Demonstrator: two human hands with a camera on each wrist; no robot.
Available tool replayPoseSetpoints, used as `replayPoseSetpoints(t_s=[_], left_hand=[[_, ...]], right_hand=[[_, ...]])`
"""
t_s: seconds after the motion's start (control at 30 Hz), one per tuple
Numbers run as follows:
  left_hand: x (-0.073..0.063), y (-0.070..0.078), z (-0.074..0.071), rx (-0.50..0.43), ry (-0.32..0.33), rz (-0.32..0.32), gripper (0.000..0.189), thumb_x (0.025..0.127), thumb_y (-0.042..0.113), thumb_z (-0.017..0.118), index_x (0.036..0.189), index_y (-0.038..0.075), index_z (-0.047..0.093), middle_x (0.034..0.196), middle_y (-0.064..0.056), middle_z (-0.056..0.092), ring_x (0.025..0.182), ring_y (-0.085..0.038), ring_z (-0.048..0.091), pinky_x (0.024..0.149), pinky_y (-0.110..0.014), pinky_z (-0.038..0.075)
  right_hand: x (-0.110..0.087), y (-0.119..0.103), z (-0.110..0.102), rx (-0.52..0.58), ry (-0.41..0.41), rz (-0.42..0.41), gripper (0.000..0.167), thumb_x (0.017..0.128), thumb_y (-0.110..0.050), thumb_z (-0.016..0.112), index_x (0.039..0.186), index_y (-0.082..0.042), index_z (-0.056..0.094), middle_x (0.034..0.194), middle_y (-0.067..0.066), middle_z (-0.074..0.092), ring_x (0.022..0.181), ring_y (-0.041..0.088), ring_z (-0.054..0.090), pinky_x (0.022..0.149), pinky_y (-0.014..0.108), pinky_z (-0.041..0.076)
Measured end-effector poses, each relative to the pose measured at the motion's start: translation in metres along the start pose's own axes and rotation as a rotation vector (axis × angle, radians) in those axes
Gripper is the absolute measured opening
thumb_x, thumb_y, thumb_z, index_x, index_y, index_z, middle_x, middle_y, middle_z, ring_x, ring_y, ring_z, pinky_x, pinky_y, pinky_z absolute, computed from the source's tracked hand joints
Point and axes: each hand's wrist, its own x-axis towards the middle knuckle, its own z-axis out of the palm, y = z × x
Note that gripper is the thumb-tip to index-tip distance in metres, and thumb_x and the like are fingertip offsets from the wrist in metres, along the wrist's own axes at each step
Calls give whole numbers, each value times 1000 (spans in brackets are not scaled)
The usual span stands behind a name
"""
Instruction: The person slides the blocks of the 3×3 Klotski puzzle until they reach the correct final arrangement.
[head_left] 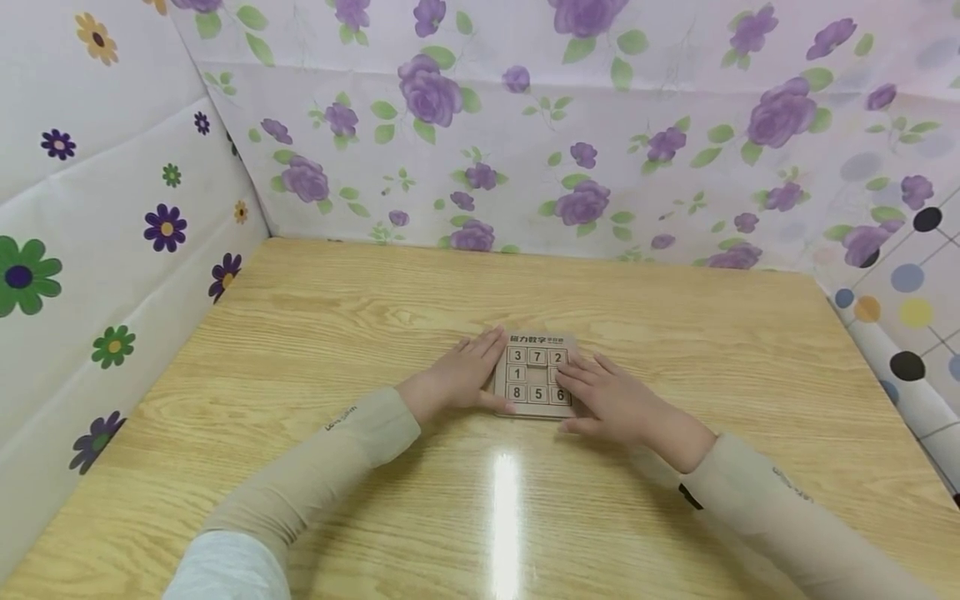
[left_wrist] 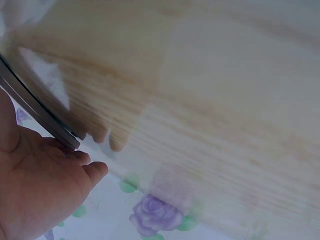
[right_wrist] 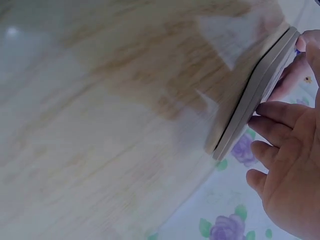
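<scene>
A square sliding number puzzle (head_left: 537, 408) lies flat on the table in the head view, with numbered tiles around a vacant centre slot. The left hand (head_left: 467, 372) lies along its left side, fingers fairly straight at the edge and thumb at the near left corner. From the right, the right hand (head_left: 611, 400) reaches over the frame; its fingertips touch the right column and largely cover the middle tile there. That thumb points toward the near right corner. Both wrist views show the puzzle edge-on, beside the left hand (left_wrist: 45, 180) and the right hand (right_wrist: 295, 150).
The wood-grain table (head_left: 360, 292) stretches around the puzzle, with a bright light reflection in front of it. Purple-flowered cloth (head_left: 517, 150) hangs behind the table. A flower-patterned sheet (head_left: 120, 250) stands at the left and a dotted one (head_left: 915, 342) at the right.
</scene>
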Motion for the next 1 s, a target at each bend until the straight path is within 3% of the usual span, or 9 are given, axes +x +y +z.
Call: replayPoseSetpoints(t_s=[0.57,1.0], left_hand=[[-1,-1,0,9,2,5,113,79,69,56,153,3,2,160,-13,-2,148,-26,2,121,-44,8],[-1,0,-1,8,-1,1,112,79,69,57,153,3,2,160,-12,-2,148,-26,2,121,-44,8]], right_hand=[[20,-17,-1,18,-50,1,76,91,-53,53,142,2,41,150,16,37,141,35,28,116,55,19],[20,6,-5,53,-3,69,78,89,-51,57,141,5,40,147,21,40,141,39,26,116,56,18]])
